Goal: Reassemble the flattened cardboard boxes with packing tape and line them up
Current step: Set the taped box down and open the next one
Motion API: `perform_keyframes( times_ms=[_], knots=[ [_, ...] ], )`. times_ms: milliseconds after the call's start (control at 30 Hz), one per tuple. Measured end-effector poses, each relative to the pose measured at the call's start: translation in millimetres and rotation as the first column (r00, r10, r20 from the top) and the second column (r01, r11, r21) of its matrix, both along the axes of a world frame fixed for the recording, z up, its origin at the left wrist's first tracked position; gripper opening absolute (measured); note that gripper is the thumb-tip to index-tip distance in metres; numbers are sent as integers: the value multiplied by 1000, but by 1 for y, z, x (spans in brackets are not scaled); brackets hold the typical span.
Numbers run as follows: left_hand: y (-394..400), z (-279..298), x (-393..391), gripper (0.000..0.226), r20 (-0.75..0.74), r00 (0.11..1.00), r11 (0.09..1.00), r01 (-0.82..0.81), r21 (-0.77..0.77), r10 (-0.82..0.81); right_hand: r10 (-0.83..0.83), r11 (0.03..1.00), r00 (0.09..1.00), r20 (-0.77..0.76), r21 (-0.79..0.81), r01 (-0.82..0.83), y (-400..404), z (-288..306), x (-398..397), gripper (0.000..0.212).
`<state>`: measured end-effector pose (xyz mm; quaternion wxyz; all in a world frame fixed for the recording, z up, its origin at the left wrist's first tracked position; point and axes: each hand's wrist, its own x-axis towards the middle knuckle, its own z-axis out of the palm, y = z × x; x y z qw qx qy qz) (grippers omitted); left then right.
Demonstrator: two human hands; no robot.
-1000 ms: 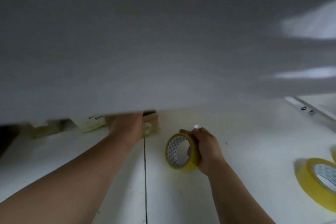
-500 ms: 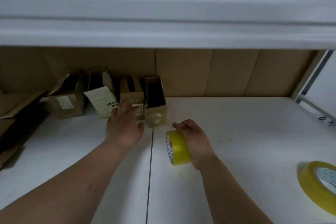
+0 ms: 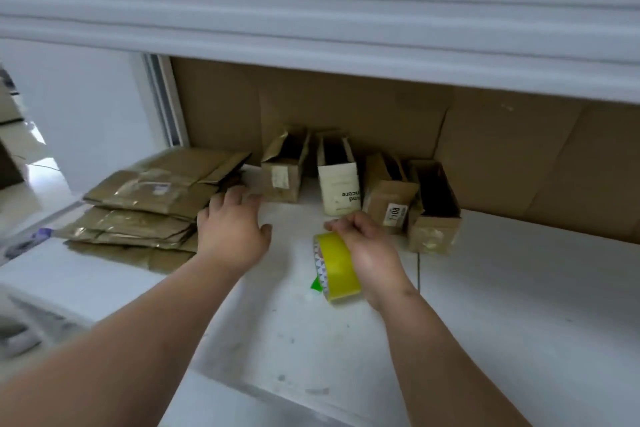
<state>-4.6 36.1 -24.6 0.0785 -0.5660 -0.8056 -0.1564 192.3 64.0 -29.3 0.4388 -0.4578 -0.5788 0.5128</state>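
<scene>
Flattened cardboard boxes (image 3: 145, 204) lie stacked at centre left on the white table (image 3: 519, 305); their count is unclear. Four assembled boxes (image 3: 360, 184) stand in a row at centre, open tops dark, contents hidden. The left hand (image 3: 232, 229) reaches toward the stack, fingers spread, empty. The right hand (image 3: 370, 253) is closed around one yellow tape roll (image 3: 337, 267).

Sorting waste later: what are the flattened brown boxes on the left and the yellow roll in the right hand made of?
Flattened brown boxes: matte corrugated cardboard, apparently, with glossy clear-tape strips catching light. Yellow roll: shiny plastic packing tape, probably; patterned inner core, perhaps printed card.
</scene>
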Motion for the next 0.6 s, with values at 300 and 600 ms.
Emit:
perform_keyframes(
  times_ms=[300,600],
  knots=[
    [-1,8,-161,69,-162,986,983,13,-184,-43,-33,999,995,93,30,30,5,-7,-145,15],
    [18,-12,-247,69,-299,926,931,120,-346,-230,-144,988,979,143,-37,151,0,-18,-207,21]
  ],
)
